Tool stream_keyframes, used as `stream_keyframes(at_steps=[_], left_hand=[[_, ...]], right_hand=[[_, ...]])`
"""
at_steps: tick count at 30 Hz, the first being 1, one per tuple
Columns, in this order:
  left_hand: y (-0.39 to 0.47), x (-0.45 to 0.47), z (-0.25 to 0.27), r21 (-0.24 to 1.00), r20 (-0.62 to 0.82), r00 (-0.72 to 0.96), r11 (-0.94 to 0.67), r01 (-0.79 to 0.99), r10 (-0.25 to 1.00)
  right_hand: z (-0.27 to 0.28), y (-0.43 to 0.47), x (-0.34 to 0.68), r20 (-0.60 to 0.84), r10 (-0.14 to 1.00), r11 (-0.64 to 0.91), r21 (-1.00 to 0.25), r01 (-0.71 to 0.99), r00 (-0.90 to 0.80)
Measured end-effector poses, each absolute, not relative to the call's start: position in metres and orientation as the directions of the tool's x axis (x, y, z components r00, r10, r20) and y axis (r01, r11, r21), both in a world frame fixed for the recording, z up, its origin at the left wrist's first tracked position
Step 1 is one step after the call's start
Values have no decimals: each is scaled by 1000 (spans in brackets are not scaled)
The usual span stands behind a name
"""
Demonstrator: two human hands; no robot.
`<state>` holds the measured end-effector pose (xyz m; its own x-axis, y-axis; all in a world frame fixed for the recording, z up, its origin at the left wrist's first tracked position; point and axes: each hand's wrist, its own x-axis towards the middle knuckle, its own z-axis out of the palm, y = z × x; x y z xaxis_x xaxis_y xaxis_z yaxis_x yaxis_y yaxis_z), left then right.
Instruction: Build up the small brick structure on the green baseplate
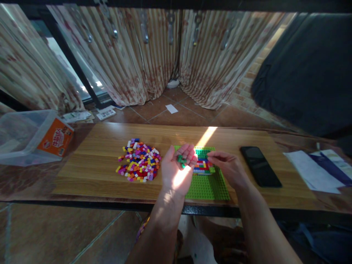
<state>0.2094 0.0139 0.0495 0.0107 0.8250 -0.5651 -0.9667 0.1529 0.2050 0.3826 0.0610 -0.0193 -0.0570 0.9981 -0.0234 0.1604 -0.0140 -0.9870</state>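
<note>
My left hand [178, 168] is palm up, slightly cupped, with several small green toy bricks [181, 160] resting in it. It hovers over the left side of a light green studded baseplate [206, 189]. On the plate's upper part stands a low build of coloured bricks [202, 165] in rows, partly hidden by my left fingers, with dark green ones at its far side. My right hand [227, 165] is at the build's right edge, thumb and fingertips pinched together. Whatever sits between those fingertips is too small to make out.
A pile of mixed small bricks [141, 161] lies left of the plate on the wooden board [90, 165]. To the right rests a black phone [260, 167], with papers [310, 172] beyond it. A clear plastic bin [27, 135] with an orange label stands at far left.
</note>
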Motion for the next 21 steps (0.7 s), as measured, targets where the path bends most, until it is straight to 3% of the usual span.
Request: stream_keyframes(at_steps=[5,10,14,21], left_hand=[[14,207,49,206,-566,6,148,-967,824],[15,206,50,205,-573,-7,135,-969,819],[15,206,49,198,-583,-8,132,-971,812],[14,205,48,197,-574,-8,129,-972,819]], right_hand=[[-21,64,388,171,976,214,-877,431,-136],[-17,63,389,221,955,293,-812,505,-199],[-17,62,387,206,965,258,-853,454,-163],[-20,61,382,-10,1000,-8,-989,144,-10]])
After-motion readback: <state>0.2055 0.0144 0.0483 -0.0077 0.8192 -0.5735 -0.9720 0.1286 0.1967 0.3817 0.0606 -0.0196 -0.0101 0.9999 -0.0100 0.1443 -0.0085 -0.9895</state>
